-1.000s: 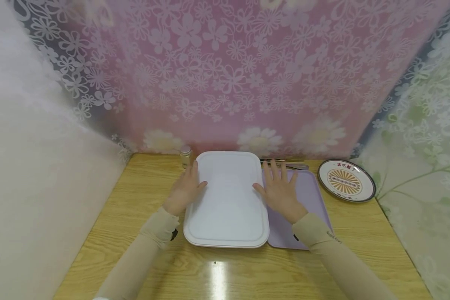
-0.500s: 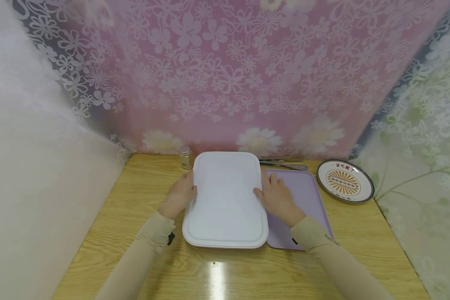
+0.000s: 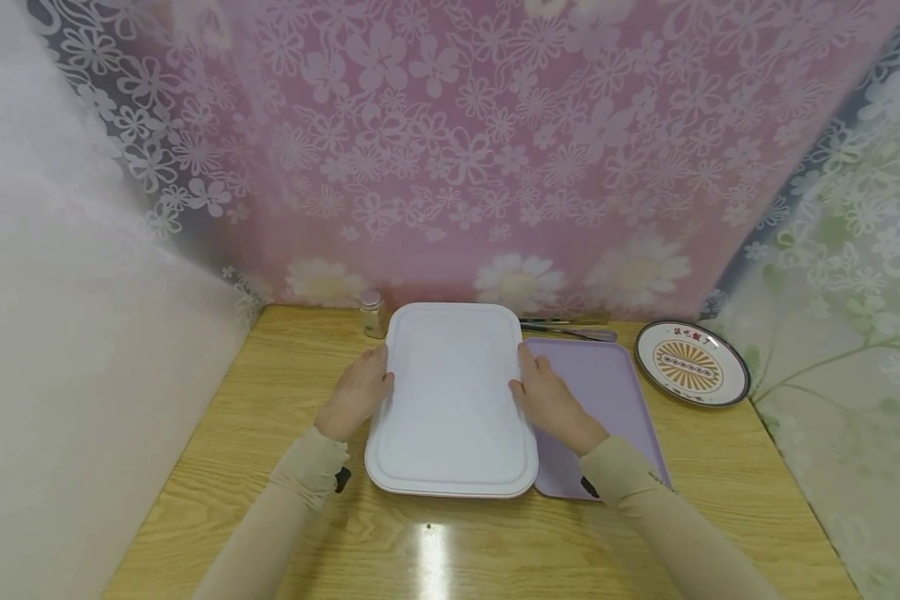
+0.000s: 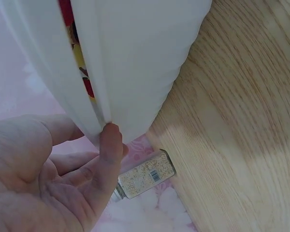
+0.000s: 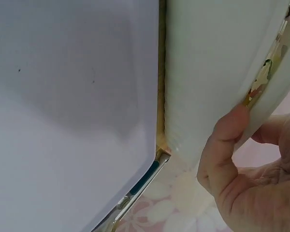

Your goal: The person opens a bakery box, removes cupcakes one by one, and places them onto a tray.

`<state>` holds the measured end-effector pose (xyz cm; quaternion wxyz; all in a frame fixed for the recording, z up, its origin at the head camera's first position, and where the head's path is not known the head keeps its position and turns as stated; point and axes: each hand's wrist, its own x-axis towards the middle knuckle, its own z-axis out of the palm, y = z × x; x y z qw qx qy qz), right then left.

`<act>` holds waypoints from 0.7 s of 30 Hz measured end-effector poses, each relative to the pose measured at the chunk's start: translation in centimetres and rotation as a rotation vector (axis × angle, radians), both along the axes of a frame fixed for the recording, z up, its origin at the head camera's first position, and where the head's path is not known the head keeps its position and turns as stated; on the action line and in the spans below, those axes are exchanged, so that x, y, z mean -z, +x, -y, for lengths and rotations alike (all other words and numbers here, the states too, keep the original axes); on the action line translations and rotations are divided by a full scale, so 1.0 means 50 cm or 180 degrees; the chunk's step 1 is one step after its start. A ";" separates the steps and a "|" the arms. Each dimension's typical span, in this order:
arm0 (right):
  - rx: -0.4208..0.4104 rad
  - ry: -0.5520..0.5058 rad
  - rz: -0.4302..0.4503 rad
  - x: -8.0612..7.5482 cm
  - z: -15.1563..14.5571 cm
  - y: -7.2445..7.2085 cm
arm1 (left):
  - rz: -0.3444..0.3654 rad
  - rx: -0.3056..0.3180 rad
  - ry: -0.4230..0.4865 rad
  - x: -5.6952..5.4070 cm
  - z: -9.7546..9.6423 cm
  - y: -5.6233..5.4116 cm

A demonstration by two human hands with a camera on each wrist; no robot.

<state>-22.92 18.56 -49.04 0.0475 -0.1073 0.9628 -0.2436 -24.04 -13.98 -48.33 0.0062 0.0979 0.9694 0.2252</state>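
Note:
A white plastic box [image 4: 145,53] with a flat white lid [image 3: 452,400] stands on the wooden table. My left hand [image 3: 356,393] pinches the lid's left edge, thumb on top and fingers curled beneath the rim. On the opposite edge my right hand [image 3: 555,406] holds the lid the same way, its thumb over the top. In both wrist views a narrow gap shows between lid and box. Through it appear red and yellow contents [image 4: 79,58] on the left and multicoloured, patterned contents [image 5: 262,79] on the right; most of them are hidden by the lid.
Right of the box lies a light purple tray [image 3: 607,392], partly under my right forearm. Several slim utensils [image 3: 581,333] lie behind it. A decorated plate [image 3: 692,364] sits at the far right. Behind my left hand stands a small glass jar [image 3: 372,318] of pale grains.
Both hands have come down from hovering with spread fingers to the lid's sides, and their fingers have curled round its edges. The lid looks nearly unmoved in the head view.

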 end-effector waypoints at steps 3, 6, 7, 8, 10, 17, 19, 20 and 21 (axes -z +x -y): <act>0.0086 -0.0172 0.0142 0.001 -0.002 -0.001 | -0.0089 0.0022 -0.0014 0.002 0.000 0.001; 0.0161 -0.0301 0.0220 -0.001 -0.003 -0.001 | -0.0143 0.0038 -0.0011 0.004 -0.001 0.000; 0.0186 -0.0323 0.0232 -0.002 -0.002 -0.001 | -0.0147 0.0036 -0.0002 0.004 0.000 0.000; 0.0207 -0.0338 0.0244 -0.003 -0.002 -0.001 | -0.0148 0.0029 0.0003 0.004 0.000 0.000; 0.0225 -0.0339 0.0250 -0.006 0.000 0.000 | -0.0096 -0.0011 0.0055 0.003 0.001 0.000; 0.0279 -0.0321 0.0268 -0.027 0.006 0.006 | 0.0102 -0.0122 0.0258 -0.028 0.006 0.013; 0.0284 -0.0332 0.0268 -0.033 0.007 0.007 | 0.0131 -0.0120 0.0305 -0.040 0.011 0.018; 0.0284 -0.0334 0.0269 -0.036 0.008 0.008 | 0.0157 -0.0122 0.0323 -0.046 0.015 0.021; 0.0269 -0.0333 0.0261 -0.038 0.010 0.009 | 0.0176 -0.0121 0.0347 -0.053 0.019 0.023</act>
